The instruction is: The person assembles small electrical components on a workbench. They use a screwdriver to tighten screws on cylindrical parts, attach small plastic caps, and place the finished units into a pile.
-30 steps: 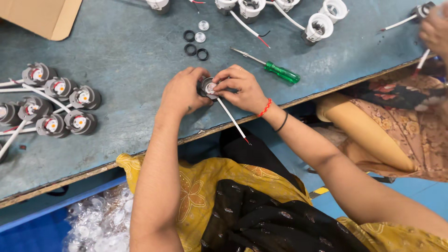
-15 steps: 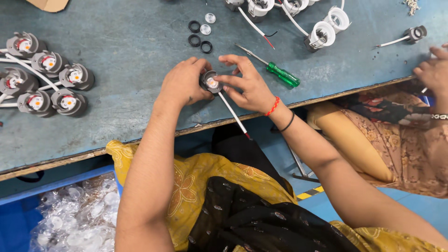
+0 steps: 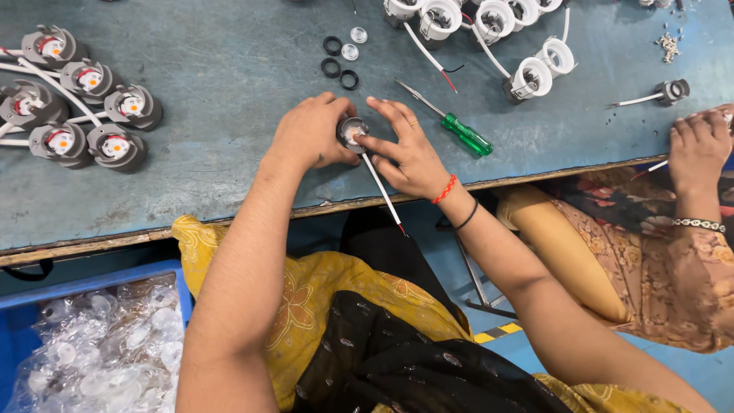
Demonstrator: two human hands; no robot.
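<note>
Blue-grey counter (image 3: 214, 183) fills most of the view, worn edge toward the person. Landmark = small round lamp part (image 3: 352, 132), near the counter's front edge, approx. centre. Left hand (image 3: 312, 134) cups it from the left, fingers curled round its rim; right hand (image 3: 407, 149) pinches it from the right w/ thumb & fingertips, so both hands are closed on it. White wire (image 3: 382, 193) runs from the part down over the counter edge. Blue bin (image 3: 92, 348) w/ clear plastic pieces sits well below-left of the part, under the counter. Dark lamp housings (image 3: 80, 107) clustered far left of it. White housings (image 3: 497, 30) up-right. Green-handled screwdriver (image 3: 459, 130) just right of it. Black rings (image 3: 340, 67) above it. Another person's hand (image 3: 699, 145) far right at the edge.
</note>
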